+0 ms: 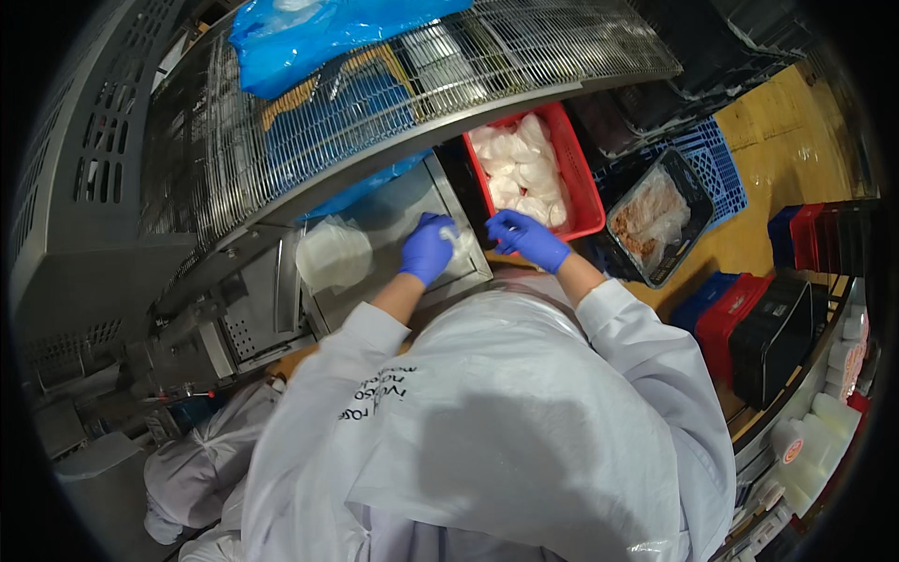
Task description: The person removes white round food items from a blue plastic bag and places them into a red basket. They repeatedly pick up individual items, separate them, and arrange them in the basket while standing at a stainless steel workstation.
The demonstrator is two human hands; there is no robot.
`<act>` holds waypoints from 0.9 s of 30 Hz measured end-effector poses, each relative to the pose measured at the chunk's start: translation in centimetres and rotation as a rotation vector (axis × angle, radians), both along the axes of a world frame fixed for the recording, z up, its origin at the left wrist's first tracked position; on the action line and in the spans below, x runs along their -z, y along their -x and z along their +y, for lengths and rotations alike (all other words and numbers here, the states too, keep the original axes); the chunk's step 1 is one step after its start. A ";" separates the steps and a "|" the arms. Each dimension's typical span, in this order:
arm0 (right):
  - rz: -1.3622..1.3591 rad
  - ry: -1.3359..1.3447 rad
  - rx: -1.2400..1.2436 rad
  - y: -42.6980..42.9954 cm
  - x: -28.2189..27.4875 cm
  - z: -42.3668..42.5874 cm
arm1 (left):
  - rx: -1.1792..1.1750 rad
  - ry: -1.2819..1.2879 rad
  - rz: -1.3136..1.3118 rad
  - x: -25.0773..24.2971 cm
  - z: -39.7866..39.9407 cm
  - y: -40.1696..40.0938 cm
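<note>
My left hand (427, 247), in a blue glove, is over the steel work surface (383, 211), gripping a crumpled piece of thin white film (460, 243) at its fingers. To its left lies a stack of round, translucent white sheets (333, 254). My right hand (525, 240), also gloved in blue, is at the near left corner of a red plastic crate (581, 184). Its fingers are bent and apart, and I see nothing held in them. Several white, rounded, film-wrapped pieces (523, 165) fill much of the crate.
A wire conveyor belt (449, 77) with blue plastic film (337, 42) on top runs across beyond my hands. To the right, a black crate (692, 186) contains a clear bag and reddish-brown food. Stacked crates (755, 330) stand farther right. Another person's white-clad body (204, 456) is at lower left.
</note>
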State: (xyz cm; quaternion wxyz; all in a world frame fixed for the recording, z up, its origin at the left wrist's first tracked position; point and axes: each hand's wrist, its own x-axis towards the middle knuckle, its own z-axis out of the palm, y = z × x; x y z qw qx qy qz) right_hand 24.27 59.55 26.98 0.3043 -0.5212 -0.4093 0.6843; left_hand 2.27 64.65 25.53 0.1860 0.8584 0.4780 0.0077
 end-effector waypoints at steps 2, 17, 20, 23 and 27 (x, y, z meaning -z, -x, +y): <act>-0.165 -0.088 -0.070 1.3 1.8 0.7 | -0.364 0.293 -0.408 -2.0 0.1 -1.6; -0.714 -0.856 -0.525 8.1 -4.9 0.6 | -0.940 0.726 -1.326 -6.6 -4.8 10.8; -0.857 -0.764 -0.473 12.1 1.3 4.0 | -0.750 0.601 -1.185 -2.8 -5.8 10.7; -0.513 -0.647 -0.222 15.4 3.1 8.7 | -0.367 -0.154 -0.768 -4.9 -5.5 7.0; 0.278 -0.259 -0.034 14.6 -0.2 7.0 | -0.527 -0.125 -0.353 -7.7 -3.2 7.2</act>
